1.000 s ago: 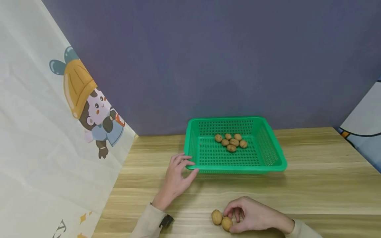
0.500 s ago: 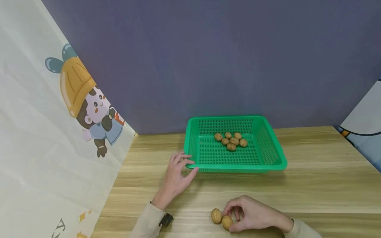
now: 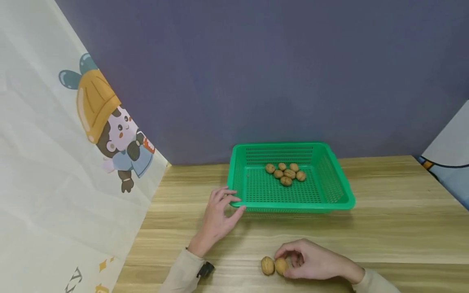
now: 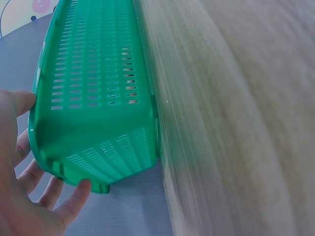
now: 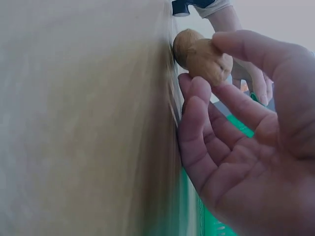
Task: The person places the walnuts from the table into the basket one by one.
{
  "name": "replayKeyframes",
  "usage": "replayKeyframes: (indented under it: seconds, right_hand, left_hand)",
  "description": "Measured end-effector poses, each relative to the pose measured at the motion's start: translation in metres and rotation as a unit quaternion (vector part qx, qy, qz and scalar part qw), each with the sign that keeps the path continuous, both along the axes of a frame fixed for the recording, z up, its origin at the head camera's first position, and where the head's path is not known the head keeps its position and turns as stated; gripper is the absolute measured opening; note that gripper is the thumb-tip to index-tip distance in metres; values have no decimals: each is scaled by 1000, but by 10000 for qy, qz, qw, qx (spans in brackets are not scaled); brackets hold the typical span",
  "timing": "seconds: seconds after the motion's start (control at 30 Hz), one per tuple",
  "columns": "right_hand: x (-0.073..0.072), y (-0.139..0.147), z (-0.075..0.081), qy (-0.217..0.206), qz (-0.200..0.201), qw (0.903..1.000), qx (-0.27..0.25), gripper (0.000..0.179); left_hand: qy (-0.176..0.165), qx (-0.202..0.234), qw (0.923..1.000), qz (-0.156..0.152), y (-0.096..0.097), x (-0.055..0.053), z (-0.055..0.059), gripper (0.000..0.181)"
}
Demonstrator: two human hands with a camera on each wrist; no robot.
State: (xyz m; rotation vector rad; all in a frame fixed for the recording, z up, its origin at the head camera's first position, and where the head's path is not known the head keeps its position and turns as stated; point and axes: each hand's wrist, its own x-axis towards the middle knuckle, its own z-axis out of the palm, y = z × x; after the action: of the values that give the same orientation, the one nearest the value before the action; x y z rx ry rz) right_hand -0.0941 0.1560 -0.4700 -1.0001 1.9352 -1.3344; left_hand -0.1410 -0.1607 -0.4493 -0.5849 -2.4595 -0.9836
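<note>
In the head view my right hand [image 3: 315, 260] pinches a walnut [image 3: 281, 266] between thumb and index finger, low over the wooden table. A second walnut [image 3: 267, 265] sits on the table just to its left. The right wrist view shows the pinched walnut [image 5: 210, 61] overlapping the other walnut [image 5: 183, 46]; whether they touch is unclear. My left hand [image 3: 217, 217] rests its spread, relaxed fingers and thumb at the near left corner of a green plastic basket [image 3: 293, 206]. Several walnuts [image 3: 289, 174] lie grouped toward the back of the basket.
The wooden table [image 3: 388, 228] meets a dark grey-blue panel [image 3: 278, 81] behind the basket. A white sheet with a cartoon figure [image 3: 110, 126] slants along the left. A dark cable [image 3: 445, 165] runs at the far right.
The pinched walnut and right fingertips have moved slightly up, from lower right of the other walnut to nearly level with it. My left hand stays at the basket corner.
</note>
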Motion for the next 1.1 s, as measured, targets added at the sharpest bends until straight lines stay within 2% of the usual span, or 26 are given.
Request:
replayKeyframes:
  seconds: [0.07,0.13,0.2,0.3,0.4,0.57,0.83,0.97,1.1]
  right_hand:
    - [0,0,2,58,-12,10000,13,27]
    - [-1,0,5,306,-59,9995,29,24]
    - [-2,-1,10,767,-154,9969,7,22]
    - [-6,-2,21,1594,-376,9864,-94,20]
    - [-12,-1,37,2057,-560,9769,-136,23]
    - [-25,0,64,2207,-670,9730,2,28]
    - [-42,2,101,2244,-534,9729,148,32]
    - [-58,2,125,2248,-515,9725,312,29]
    - [-78,2,148,2399,-681,9670,516,27]
  left_hand:
    - [-19,-7,10000,6,0,0,0,19]
    - [-3,-22,10000,13,0,0,1,19]
    - [11,-18,10000,8,0,0,1,19]
    - [37,-26,10000,-16,0,0,1,19]
    - [21,-28,10000,-22,0,0,1,18]
    - [12,-3,10000,-65,0,-2,2,18]
    - [6,-33,10000,-81,-1,-1,3,18]
    - [29,-30,10000,-56,-2,0,2,17]
    - [-56,-22,10000,-57,-2,1,2,18]
